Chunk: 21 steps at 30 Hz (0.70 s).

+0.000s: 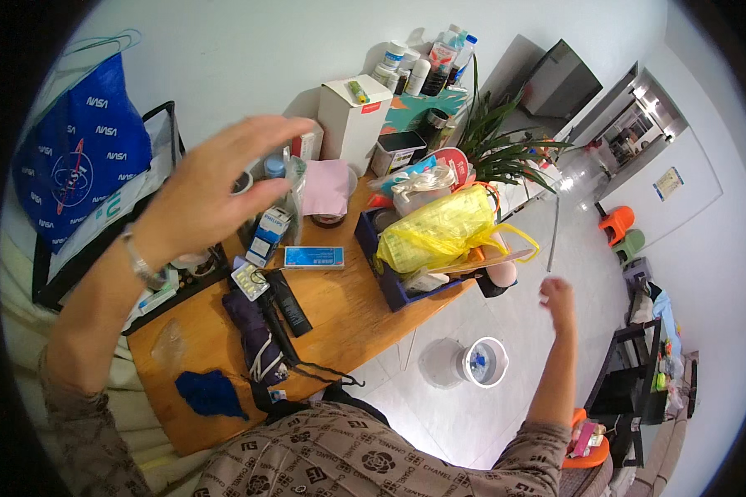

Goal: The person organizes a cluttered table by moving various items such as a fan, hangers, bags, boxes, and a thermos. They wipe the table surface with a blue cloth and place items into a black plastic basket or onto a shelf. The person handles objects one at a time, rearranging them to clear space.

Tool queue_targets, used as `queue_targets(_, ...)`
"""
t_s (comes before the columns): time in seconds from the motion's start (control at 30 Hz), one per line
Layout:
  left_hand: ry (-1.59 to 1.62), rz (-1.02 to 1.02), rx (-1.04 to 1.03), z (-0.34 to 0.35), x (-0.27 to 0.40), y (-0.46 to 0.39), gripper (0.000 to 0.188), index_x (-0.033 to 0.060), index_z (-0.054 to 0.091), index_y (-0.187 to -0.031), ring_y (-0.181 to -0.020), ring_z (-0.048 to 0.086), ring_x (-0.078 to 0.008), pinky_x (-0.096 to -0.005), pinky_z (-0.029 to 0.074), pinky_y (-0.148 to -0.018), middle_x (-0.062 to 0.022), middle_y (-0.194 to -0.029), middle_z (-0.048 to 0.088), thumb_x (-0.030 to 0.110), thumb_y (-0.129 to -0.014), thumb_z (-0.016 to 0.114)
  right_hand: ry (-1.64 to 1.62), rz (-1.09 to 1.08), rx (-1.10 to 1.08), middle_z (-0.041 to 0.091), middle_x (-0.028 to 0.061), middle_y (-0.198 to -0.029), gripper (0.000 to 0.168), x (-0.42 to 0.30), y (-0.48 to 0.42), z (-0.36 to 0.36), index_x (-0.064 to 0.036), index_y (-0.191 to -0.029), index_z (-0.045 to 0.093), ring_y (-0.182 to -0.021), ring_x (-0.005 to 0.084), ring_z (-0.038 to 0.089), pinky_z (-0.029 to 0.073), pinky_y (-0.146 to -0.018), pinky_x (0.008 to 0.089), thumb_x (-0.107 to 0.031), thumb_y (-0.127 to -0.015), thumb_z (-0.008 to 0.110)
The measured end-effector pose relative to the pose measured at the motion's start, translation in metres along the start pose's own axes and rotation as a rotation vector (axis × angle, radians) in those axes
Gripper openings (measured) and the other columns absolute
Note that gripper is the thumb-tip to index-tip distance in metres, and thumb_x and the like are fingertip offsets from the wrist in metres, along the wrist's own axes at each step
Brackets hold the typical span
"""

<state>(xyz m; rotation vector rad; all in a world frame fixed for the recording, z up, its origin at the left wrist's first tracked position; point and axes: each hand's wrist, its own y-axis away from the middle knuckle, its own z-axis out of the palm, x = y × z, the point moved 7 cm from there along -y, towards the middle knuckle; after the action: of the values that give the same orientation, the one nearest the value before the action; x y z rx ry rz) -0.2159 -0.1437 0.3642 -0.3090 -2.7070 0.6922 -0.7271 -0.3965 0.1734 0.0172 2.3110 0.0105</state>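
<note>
My left hand (217, 180) is raised over the left part of the wooden table (323, 304), thumb and fingers apart with nothing between them. It hides part of what stands behind it. Below it are a blue-and-white Philips box (268, 236), a flat blue carton (314, 257) and a blister pack of capsules (250, 281). My right hand (557, 303), slightly blurred, is held out beyond the table's right edge with its fingers curled in; I see nothing in it. To its left, a yellow plastic bag (441, 230) lies on a full dark blue box (382, 279).
A folded umbrella (252, 335), a black slim case (291, 304) and a blue cloth (210, 392) lie near me. A white bucket (500, 366) stands on the tiled floor. Bottles (419, 74), a white carton (354, 121) and a leafy plant (497, 146) line the back.
</note>
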Motion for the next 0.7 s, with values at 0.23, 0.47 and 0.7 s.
queue_targets(0.23, 0.877, -0.849, -0.352, 0.184, -0.068, -0.021, 0.067, 0.0164, 0.02, -0.137, -0.085, 0.057, -0.0203, -0.0308, 0.051, -0.066, -0.014, -0.121, 0.045, 0.025, -0.083, 0.058, -0.5, 0.389, -0.576, 0.053, 0.014, -0.113, 0.05, 0.05, 0.071, 0.154, -0.002, -0.122, 0.043, -0.099, 0.0247, 0.055, 0.05, -0.078, 0.0378, -0.037, -0.087, 0.051)
queue_targets(0.47, 1.149, -1.374, -0.367, 0.361, -0.102, 0.007, 0.08, 0.017, 0.006, -0.139, -0.104, 0.049, -0.0406, -0.0478, 0.051, -0.072, -0.0191, -0.138, 0.024, 0.023, -0.08, 0.059, -0.943, 0.505, -0.288, 0.028, 0.005, -0.138, 0.075, 0.067, 0.035, 0.214, -0.022, -0.136, 0.02, -0.122, 0.0264, 0.031, 0.034, -0.093, 0.0455, -0.051, -0.078, 0.058)
queue_targets(0.7, 1.168, -1.214, -0.484, 0.409, -0.116, -0.027, 0.048, 0.0078, 0.043, -0.123, -0.104, 0.052, -0.0262, -0.0439, 0.051, -0.071, -0.0162, -0.12, 0.048, 0.025, -0.08, 0.057, -0.928, 0.237, -0.368, 0.051, 0.0032, -0.115, 0.055, 0.088, -0.004, 0.258, -0.017, -0.119, 0.043, -0.103, 0.0221, 0.051, 0.045, -0.082, 0.0411, -0.039, -0.074, 0.063)
